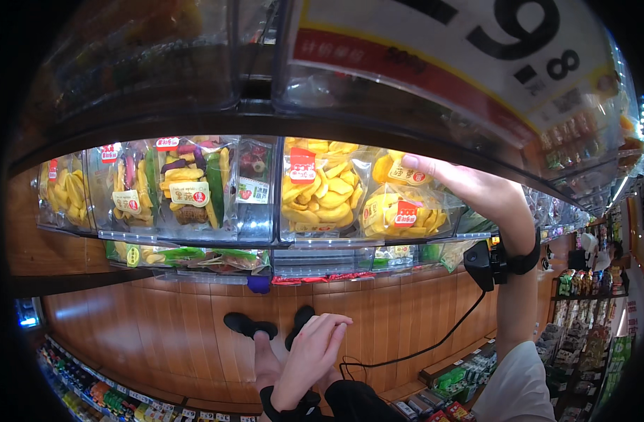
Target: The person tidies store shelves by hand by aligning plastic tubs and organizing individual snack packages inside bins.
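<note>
right fingers [415, 164] mostly hidden

right fingers [416, 164] touch a clear bag [394, 171] of yellow slices

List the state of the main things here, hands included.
Right hand: at a yellow snack bag, grip partly hidden
Left hand: empty, fingers loosely extended
Touched snack bag: filled
Black wrist device: strapped on
Black shoes: worn
</note>
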Demonstrator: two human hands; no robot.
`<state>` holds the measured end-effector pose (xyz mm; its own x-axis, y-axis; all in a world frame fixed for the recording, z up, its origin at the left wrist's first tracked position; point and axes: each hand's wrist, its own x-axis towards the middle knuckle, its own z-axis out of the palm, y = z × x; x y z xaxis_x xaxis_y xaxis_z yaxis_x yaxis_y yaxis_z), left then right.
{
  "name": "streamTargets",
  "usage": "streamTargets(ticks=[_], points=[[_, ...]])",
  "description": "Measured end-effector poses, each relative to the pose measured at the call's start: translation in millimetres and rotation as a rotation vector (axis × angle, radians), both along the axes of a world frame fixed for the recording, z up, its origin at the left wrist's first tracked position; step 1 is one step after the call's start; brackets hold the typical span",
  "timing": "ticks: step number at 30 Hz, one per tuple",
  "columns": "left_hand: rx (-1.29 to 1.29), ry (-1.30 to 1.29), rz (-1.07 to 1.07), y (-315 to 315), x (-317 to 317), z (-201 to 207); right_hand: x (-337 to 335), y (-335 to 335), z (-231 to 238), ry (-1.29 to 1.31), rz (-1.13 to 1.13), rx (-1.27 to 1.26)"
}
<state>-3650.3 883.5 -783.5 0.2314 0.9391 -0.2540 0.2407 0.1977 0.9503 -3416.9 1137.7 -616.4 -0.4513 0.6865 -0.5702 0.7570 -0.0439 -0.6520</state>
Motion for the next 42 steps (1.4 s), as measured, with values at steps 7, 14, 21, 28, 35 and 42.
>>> streamTargets(ticks=[7, 14, 21, 28, 35, 42], points=[[0.022, 0.000, -0.021, 2.6, 9.3, -2.4, 3.3, 9.9, -3.4, -0.194, 0.111, 0.143], [0.024, 0.012, -0.014, 9.8, 14.9, 3.7, -9.5, -54.3, 30.2, -0.876, 0.486, 1.031], [0.019, 0.043, 0.001, 9.3, 14.0, -3.9, 56.5, -107.5, 26.1, -0.147, -0.252, 1.028], [0.005, 0.061, -0.030, 9.2, 17.1, -6.9, 95.6, -100.6, -16.3, -0.380, -0.282, 1.281], [0.021, 0.061, -0.039, 4.0, 23.8, -7.3, 111.1, -83.0, -35.2, -0.221, -0.519, 1.266], [-0.027, 0.051, -0.051, -2.7, 31.7, -10.8, 118.4, -91.4, -43.6, -0.253, -0.417, 1.308]])
